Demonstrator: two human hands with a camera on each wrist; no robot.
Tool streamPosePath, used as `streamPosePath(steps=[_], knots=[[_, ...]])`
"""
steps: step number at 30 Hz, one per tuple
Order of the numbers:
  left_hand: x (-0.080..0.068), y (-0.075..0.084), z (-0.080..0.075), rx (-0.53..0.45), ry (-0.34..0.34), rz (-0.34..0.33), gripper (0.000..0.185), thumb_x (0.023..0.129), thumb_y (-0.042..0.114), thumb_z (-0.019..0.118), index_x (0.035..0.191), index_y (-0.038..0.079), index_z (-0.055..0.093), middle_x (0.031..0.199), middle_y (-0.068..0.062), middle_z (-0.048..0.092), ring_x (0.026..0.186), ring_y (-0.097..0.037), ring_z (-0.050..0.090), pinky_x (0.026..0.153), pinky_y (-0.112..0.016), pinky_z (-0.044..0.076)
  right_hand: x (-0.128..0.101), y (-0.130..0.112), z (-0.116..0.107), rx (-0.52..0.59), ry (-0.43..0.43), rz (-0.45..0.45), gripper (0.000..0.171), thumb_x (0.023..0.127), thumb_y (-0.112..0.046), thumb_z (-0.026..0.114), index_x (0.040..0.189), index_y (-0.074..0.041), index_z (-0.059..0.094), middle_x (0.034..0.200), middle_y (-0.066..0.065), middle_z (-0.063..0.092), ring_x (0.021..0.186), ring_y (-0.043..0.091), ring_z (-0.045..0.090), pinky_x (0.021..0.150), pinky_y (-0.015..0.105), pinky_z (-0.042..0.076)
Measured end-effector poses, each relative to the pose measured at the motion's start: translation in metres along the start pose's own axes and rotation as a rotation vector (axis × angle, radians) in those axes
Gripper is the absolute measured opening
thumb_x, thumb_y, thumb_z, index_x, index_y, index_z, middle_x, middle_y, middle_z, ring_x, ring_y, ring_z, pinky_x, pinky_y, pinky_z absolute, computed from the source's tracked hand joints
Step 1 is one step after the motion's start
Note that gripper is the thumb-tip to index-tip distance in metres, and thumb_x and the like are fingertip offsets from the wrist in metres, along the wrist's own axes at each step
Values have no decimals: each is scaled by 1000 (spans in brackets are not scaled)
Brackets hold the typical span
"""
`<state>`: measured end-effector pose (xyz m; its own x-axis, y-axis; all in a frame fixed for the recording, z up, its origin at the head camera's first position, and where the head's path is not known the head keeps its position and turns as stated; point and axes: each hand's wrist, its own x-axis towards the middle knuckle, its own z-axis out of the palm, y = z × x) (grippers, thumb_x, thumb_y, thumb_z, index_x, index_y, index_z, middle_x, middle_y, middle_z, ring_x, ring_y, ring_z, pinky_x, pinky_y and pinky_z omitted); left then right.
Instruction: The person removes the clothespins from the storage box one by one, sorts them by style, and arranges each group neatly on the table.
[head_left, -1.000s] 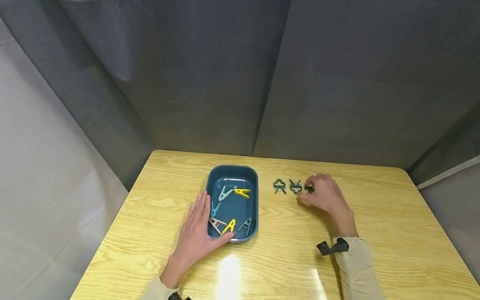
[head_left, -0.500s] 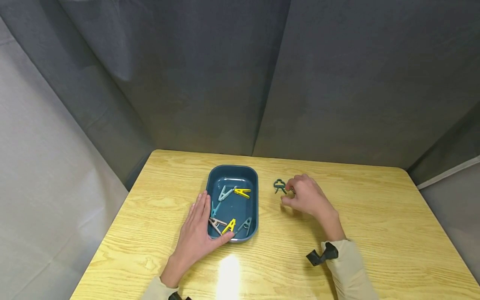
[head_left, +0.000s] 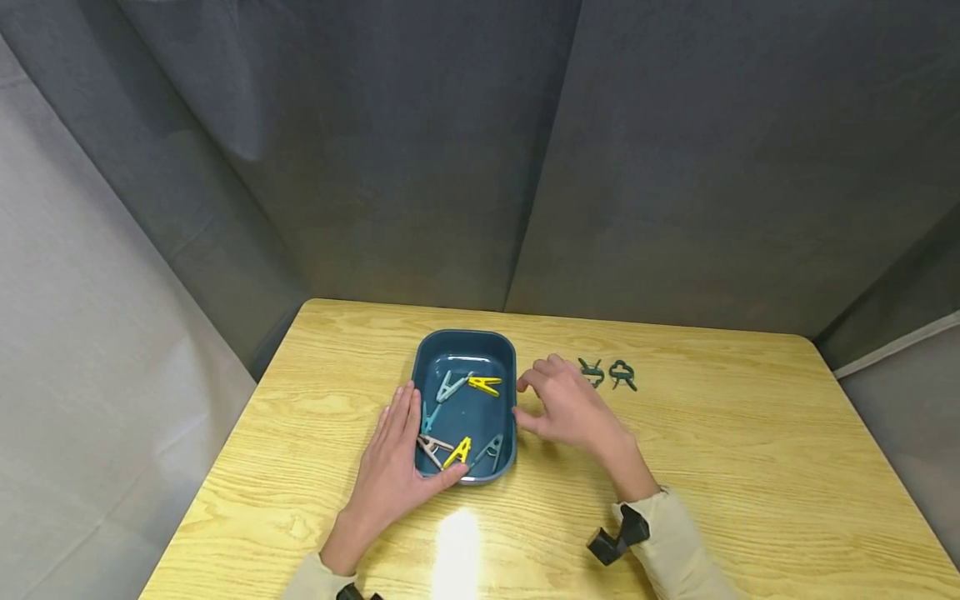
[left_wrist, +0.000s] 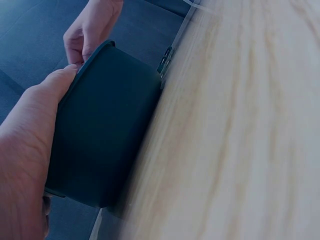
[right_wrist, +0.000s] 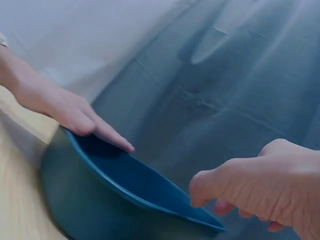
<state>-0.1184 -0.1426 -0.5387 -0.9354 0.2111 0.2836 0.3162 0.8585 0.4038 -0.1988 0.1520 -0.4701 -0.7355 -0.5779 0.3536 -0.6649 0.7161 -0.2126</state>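
Observation:
A dark blue tray (head_left: pixel 465 336) sits on the wooden table (head_left: pixel 750 467) and holds several clothes pegs, among them a yellow one (head_left: pixel 484 384) and a grey-blue one (head_left: pixel 451 387). My left hand (head_left: pixel 393 462) lies flat against the tray's left side, fingers straight, thumb at the front corner. My right hand (head_left: pixel 558 404) hovers just right of the tray's rim with loosely curled fingers; nothing shows in them. In the right wrist view the right hand (right_wrist: pixel 260 185) hangs above the tray rim (right_wrist: pixel 135 182). Two dark green clips (head_left: pixel 592 373) (head_left: pixel 622 375) lie to its right.
Grey curtains close in the table at the back and sides. The table's right half and front strip are bare wood, with a bright glare patch (head_left: pixel 456 550) near the front edge. Black wrist straps (head_left: pixel 618 533) sit on my sleeves.
My right hand let go of the rightmost green clip and slid left along the row to the tray's right rim, now covering the spot of the leftmost clip. The left hand stayed put.

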Motion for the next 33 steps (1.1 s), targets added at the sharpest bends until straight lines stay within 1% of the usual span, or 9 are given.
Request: streamPosePath(steps=[3,6,10,13,14,17,21,27,33], knots=[[0,0,-1,7,-4,-4,129,79,89,60,166,3,19,176,-9,10,162,-25,9,131,-44,16,4,-12,6,23,-5,-37,27,84,-34,81,95,-10,75,87,0,68,80,17,49,73,34,46],[1,0,-2,4,-10,-6,130,79,89,60,167,3,18,176,-8,8,162,-24,8,130,-46,18,8,-25,12,53,-52,-41,33,85,-35,81,101,-7,77,93,3,70,84,18,51,78,36,48],[1,0,-2,-9,-24,-10,130,80,89,60,167,3,17,177,-7,6,162,-22,6,130,-47,18,13,-41,27,87,-137,-45,42,87,-38,79,114,-6,75,108,6,72,99,21,59,92,41,52],[1,0,-2,-12,-23,-3,129,80,88,60,167,3,16,177,-6,4,162,-23,6,130,-47,17,19,-49,41,96,-166,-52,42,89,-33,77,121,-5,72,116,7,73,108,24,62,98,45,52],[0,0,-2,-9,-20,1,129,80,88,61,167,2,17,177,-6,4,162,-23,7,130,-47,17,22,-51,46,83,-167,-45,41,90,-30,76,123,-5,71,118,7,72,111,25,62,100,46,52],[0,1,-1,-2,-20,8,129,80,88,60,166,2,17,176,-5,2,162,-26,8,130,-46,17,28,-54,60,6,-155,-10,39,92,-22,72,127,-4,68,115,9,71,106,26,62,93,44,52],[0,2,0,9,-35,1,130,80,90,56,167,3,16,177,-6,3,162,-26,8,130,-46,17,34,-55,71,-133,-157,60,48,94,-22,69,137,-3,64,115,12,69,99,27,59,84,41,51],[1,2,0,9,-52,-21,129,80,92,54,167,5,14,176,-2,-2,162,-20,1,131,-45,15,38,-60,76,-293,-246,115,58,100,-31,66,154,-13,53,121,15,66,110,31,58,92,42,50],[-2,-1,-3,15,-44,-17,129,80,91,56,167,4,16,177,-6,4,162,-20,4,130,-46,17,41,-66,81,-407,-361,146,57,106,-39,56,160,-22,45,126,14,64,112,28,55,95,39,49]])
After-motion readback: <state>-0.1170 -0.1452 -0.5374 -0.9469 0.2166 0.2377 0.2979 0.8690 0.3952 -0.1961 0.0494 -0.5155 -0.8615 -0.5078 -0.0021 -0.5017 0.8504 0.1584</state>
